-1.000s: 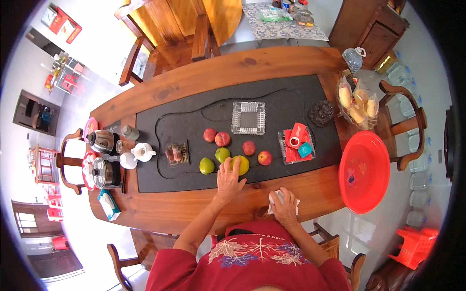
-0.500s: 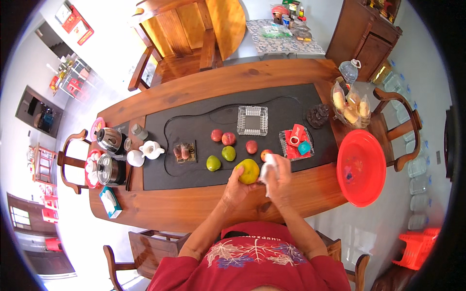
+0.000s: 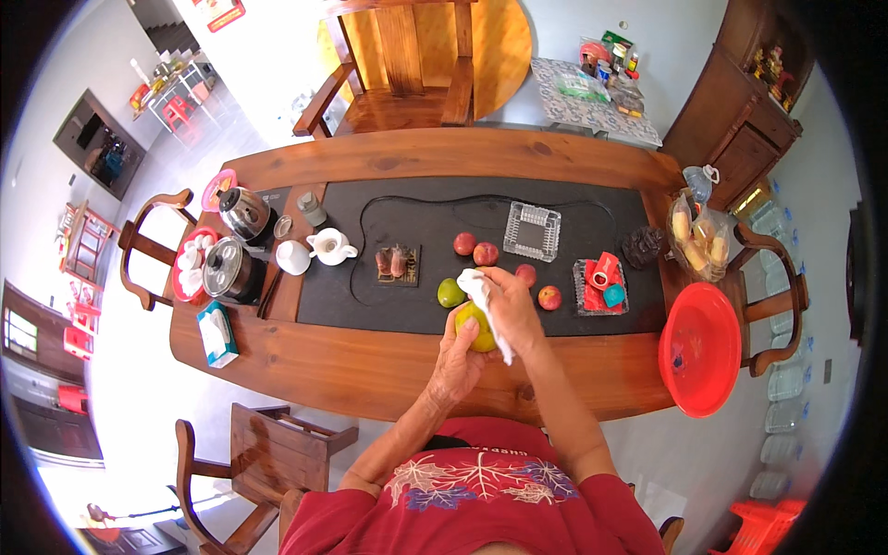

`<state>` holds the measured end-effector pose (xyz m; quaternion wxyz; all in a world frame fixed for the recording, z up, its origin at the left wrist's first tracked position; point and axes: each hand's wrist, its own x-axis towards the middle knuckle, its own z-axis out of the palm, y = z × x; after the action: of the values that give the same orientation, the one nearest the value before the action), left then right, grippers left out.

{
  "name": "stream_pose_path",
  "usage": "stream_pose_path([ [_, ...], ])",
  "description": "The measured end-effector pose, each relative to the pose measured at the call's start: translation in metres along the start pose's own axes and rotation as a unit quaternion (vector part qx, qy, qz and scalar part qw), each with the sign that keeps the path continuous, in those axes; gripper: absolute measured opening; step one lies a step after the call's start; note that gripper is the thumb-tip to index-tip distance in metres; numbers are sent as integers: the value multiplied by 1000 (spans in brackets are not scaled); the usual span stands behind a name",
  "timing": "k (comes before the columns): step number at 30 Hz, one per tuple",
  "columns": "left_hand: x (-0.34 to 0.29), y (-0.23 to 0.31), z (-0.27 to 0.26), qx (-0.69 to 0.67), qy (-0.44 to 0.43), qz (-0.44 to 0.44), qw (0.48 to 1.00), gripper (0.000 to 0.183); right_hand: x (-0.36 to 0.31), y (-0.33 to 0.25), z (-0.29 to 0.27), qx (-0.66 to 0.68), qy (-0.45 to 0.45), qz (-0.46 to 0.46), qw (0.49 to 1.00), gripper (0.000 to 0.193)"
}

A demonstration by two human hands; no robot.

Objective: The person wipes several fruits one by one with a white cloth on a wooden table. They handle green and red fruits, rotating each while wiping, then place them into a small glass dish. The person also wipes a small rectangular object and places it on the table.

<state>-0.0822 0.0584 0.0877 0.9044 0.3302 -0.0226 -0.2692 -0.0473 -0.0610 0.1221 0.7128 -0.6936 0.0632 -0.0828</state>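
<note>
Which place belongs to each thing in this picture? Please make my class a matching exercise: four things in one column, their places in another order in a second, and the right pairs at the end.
Things
1. white wipe
2. yellow fruit
3. tissue box
4. clear square dish

Places
A. near the left end of the wooden table, by its front edge
B. in the person's right hand
C. on the black panel in the middle of the table
D. in the person's left hand

Right pairs: 1-B, 2-D, 3-A, 4-C
</note>
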Motion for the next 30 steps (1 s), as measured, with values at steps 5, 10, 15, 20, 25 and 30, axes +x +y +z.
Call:
stream_pose_path([
  [5,-7,18,-11,81,-31,9,996,46,0,-6,2,110,-74,39,990,22],
  [10,-6,50,-25,287,-129,112,943,61,-50,-51,34,-336,-86,-407,845,25],
  [15,-24,54,-16,322,-116,116,932,57,-52,-49,43,-347,-21,-350,870,20],
  [20,-25,65,2,359,-105,83,924,61,-22,-45,14,12,-142,50,989,16],
  [25,-23,67,-8,148,-94,12,984,54,-18,-38,21,267,-121,53,955,30],
  [30,-10,69,-7,-122,-51,-12,991,43,-50,-15,54,-99,49,-171,979,48],
])
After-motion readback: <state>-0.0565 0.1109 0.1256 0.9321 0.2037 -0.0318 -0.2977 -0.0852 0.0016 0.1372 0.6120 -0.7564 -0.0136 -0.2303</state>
